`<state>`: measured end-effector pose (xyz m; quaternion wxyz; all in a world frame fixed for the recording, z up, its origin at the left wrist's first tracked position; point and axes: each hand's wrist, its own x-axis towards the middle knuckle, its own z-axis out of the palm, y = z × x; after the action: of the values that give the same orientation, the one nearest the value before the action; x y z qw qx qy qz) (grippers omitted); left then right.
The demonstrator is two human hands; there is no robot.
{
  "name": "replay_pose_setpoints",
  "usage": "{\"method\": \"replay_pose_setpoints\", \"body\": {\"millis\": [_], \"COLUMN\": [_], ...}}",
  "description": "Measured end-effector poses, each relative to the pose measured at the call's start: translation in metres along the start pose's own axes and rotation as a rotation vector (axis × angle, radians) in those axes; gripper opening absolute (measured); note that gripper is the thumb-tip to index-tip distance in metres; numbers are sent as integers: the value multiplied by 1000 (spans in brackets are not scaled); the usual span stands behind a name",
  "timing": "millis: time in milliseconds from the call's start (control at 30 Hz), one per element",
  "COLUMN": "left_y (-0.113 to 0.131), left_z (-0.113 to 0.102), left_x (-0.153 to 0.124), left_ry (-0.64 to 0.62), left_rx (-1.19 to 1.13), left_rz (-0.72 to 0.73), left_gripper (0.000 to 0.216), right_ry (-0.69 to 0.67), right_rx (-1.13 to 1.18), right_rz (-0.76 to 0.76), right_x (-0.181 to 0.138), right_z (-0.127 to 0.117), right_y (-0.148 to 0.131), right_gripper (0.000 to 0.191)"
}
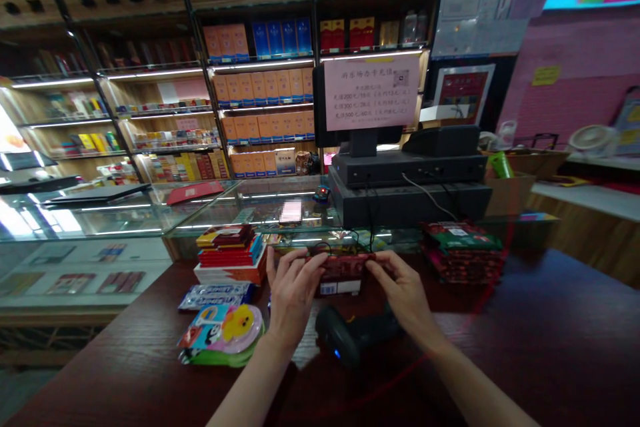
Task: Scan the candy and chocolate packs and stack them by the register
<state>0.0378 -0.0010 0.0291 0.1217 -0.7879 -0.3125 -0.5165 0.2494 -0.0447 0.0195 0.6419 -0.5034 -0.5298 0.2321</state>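
Observation:
Between my hands is a dark red package (343, 268) with a white barcode label on its lower edge. The fingers of my left hand (293, 290) are bent over its left end and top. At its right end, my right hand (403, 290) pinches the corner between thumb and fingers. A black barcode scanner (340, 337) with a small blue light lies on the table just below the package. Left of my left hand are a stack of small boxes (230, 257), blue-and-white packets (215, 295) and colourful cartoon packages (223, 333).
Beyond the dark wooden table (545, 347) stands a glass display counter (250, 203). A monitor with a paper sign (371, 93) rests there on a black register unit (410, 190). Dark red and green packets (463, 250) are stacked at the right. Shelves of boxes (267, 87) line the back wall.

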Motion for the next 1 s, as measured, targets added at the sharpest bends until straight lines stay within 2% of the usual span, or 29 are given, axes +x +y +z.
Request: {"method": "replay_pose_setpoints", "body": {"millis": [133,233,367,433,1000], "left_y": [2,-1,-7,-9,-14], "left_z": [0,-2,-6,-8,-23], "left_x": [1,2,1,2,6], "left_ry": [-25,-137,-298,-331,-433], "left_rx": [-17,-28,-9,23,67], "left_rz": [-17,3,81,97,99], "left_gripper": [28,36,84,97,113], "right_ry": [41,75,102,106,117], "right_rx": [71,108,141,150,199], "right_rz": [38,73,108,114,153], "right_x": [1,3,5,5,6], "right_z": [2,2,1,1,7], "right_y": [-5,-6,-5,-6,-18], "right_gripper": [33,37,38,38,40]}}
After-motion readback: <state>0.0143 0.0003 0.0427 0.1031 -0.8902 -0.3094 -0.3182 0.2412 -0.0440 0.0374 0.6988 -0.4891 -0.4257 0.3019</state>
